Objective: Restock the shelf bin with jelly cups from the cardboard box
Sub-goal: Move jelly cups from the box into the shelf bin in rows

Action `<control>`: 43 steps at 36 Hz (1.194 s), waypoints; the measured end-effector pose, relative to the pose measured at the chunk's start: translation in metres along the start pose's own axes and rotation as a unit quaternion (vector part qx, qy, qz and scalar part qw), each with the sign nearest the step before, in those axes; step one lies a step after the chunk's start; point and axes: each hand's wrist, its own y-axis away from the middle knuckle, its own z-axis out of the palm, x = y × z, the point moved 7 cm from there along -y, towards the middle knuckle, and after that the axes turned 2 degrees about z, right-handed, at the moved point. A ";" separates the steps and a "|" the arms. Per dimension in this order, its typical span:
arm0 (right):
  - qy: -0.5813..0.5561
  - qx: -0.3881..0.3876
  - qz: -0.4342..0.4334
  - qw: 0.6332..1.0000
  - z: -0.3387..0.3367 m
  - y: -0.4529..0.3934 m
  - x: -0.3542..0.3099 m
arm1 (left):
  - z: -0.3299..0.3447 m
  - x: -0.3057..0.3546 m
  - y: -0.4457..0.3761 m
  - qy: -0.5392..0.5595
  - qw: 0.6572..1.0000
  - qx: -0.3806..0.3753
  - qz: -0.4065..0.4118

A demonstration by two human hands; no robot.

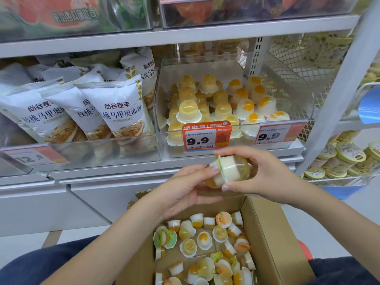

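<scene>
Two jelly cups (227,173) sit lid to lid between the hands, above the cardboard box (273,239). Below both wrists, loose cups (205,243) lie scattered on the box floor. The left hand (185,188) curls under the lower cup, thumb tip pressed against its rim. The right hand (261,173) grips the upper cup, thumb below and fingers over the top. Just beyond the fingertips hangs an orange 9.9 price tag (206,136) on the clear shelf bin (236,128), half filled with cups. Left of the hands, white bread bags (115,112) fill the neighbouring bin.
</scene>
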 end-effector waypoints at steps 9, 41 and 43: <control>0.010 0.231 0.008 0.973 -0.089 -0.027 -0.015 | -0.050 0.068 0.009 -0.390 0.852 0.279 0.208; 0.335 0.043 0.062 0.939 -0.070 -0.209 0.021 | -0.055 0.077 0.004 -0.507 0.771 0.300 0.242; 0.329 0.045 0.055 0.941 -0.071 -0.209 0.022 | -0.055 0.077 0.003 -0.506 0.770 0.303 0.242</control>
